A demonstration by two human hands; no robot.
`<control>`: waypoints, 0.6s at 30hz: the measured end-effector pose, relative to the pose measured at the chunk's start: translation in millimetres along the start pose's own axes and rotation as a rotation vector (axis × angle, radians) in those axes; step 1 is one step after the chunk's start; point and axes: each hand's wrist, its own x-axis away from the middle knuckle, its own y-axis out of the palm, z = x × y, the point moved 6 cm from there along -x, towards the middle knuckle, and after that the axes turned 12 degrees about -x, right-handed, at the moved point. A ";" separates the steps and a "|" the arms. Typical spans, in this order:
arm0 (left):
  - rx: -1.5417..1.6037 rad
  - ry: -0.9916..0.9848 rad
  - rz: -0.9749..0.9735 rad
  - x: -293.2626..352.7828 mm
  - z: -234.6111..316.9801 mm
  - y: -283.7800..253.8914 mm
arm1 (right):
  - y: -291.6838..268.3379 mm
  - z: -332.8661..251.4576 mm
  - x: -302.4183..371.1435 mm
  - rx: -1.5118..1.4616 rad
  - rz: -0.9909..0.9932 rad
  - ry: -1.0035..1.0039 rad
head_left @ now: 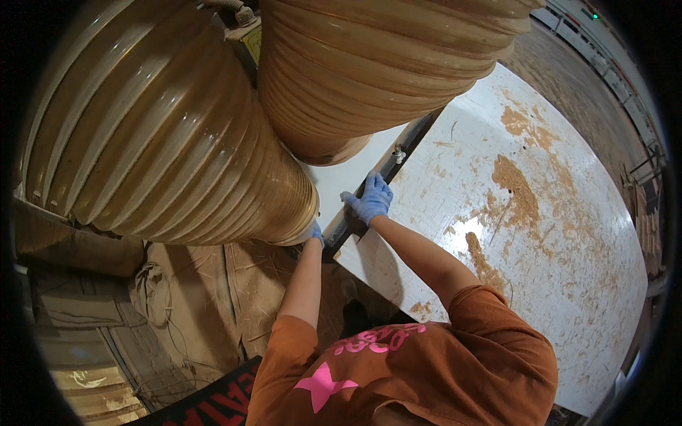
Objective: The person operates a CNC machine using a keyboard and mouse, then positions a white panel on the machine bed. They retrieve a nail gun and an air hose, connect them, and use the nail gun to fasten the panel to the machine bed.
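Dark metal rail [383,186] on the white panel [540,234] under both gloved hands: right hand [371,200] flat, left hand [316,233] half hidden, grip unclear.

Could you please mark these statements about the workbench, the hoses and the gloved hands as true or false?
1. Both hands wear blue gloves. True: the right hand and the left hand are both in blue gloves.
2. The right hand rests on a dark metal rail at the edge of the white table. True.
3. The table is spotless. False: patches of brown sawdust lie across it.
4. The two ribbed hoses overhead are black. False: they are tan and translucent.
5. The person's shirt is green. False: it is orange-brown with pink print.
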 end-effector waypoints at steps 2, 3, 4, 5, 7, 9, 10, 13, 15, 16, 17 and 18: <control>-0.003 0.001 -0.005 0.3 2.3 1.4 | -4.1 -0.8 0.7 -0.002 -0.008 0.012; -0.001 0.002 -0.007 0.7 3.2 2.1 | -4.5 0.1 0.2 -0.004 -0.005 0.011; -0.003 0.003 -0.011 0.6 4.6 3.4 | -5.0 1.1 -0.5 -0.005 -0.001 0.011; -0.001 -0.003 -0.011 0.9 3.1 1.9 | -3.1 0.1 -0.1 -0.007 -0.004 0.004; 0.000 -0.008 -0.013 1.5 3.2 1.1 | -2.0 0.7 0.4 0.019 0.003 -0.001; -0.003 -0.012 -0.017 1.4 3.7 1.0 | -1.6 1.6 0.2 0.037 0.009 -0.008; -0.003 -0.013 -0.017 1.0 4.0 0.8 | -1.4 2.0 0.0 0.042 0.010 -0.012; 0.000 -0.016 -0.019 1.6 4.4 1.7 | -1.8 1.9 0.1 0.050 0.009 -0.025; -0.005 -0.017 -0.022 1.4 6.0 3.5 | -3.3 1.4 -0.1 0.051 0.006 -0.029; -0.004 -0.021 -0.028 1.7 6.4 4.6 | -4.1 1.1 0.2 0.050 0.005 -0.029; -0.004 -0.024 -0.028 1.4 7.0 5.3 | -4.8 0.6 0.0 0.049 0.003 -0.029; -0.007 -0.029 -0.029 1.9 6.0 5.7 | -4.7 0.8 0.7 0.055 -0.001 -0.025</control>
